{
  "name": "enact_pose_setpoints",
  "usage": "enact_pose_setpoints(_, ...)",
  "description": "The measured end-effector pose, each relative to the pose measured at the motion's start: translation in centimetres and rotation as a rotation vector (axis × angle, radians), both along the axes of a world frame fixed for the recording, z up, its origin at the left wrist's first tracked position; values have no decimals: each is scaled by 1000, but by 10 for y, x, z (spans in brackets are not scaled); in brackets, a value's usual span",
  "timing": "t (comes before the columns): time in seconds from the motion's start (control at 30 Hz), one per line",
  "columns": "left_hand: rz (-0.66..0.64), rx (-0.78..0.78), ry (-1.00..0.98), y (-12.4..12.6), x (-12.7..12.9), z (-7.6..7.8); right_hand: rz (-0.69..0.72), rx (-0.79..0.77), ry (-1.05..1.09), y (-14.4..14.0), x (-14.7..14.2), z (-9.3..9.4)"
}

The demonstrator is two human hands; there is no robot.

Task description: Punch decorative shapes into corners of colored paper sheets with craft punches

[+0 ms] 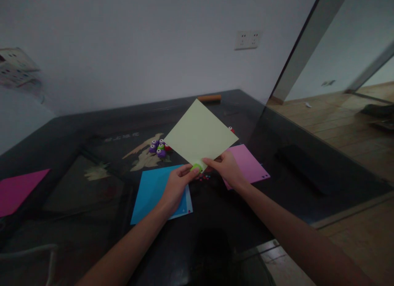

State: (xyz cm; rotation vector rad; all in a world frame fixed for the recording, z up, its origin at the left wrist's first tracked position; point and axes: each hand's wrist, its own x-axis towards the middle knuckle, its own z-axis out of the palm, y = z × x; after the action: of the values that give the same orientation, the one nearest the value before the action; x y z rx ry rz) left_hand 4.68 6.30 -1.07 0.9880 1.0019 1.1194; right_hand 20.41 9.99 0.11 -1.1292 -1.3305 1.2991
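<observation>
Dark glossy table (92, 220) standing against a pale wall, wooden floor (344, 122) to its right. Lying flat on it: a blue sheet (150, 195) near the front edge; a pink sheet (250, 165) to the right of the blue one; a magenta sheet (17, 189) at far left; a cluster of small punches (159, 148) mid-table; scattered paper bits (205, 177) between blue and pink sheets; an orange bar (209, 98) at the back edge.

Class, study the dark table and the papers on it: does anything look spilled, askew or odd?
Small coloured bits lie scattered on the table below the pale green sheet, like loose punchings. The blue sheet and pink sheet lie at angles. Nothing looks damaged.
</observation>
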Motion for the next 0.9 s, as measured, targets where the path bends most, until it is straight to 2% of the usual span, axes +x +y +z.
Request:
enact_pose_setpoints(0.43,8,2,8,-1,1,2,-9,-12,-60,0,-2,-1)
enact_pose_setpoints(0.9,10,3,14,0,0,0,18,4,-27,1,-1,-9)
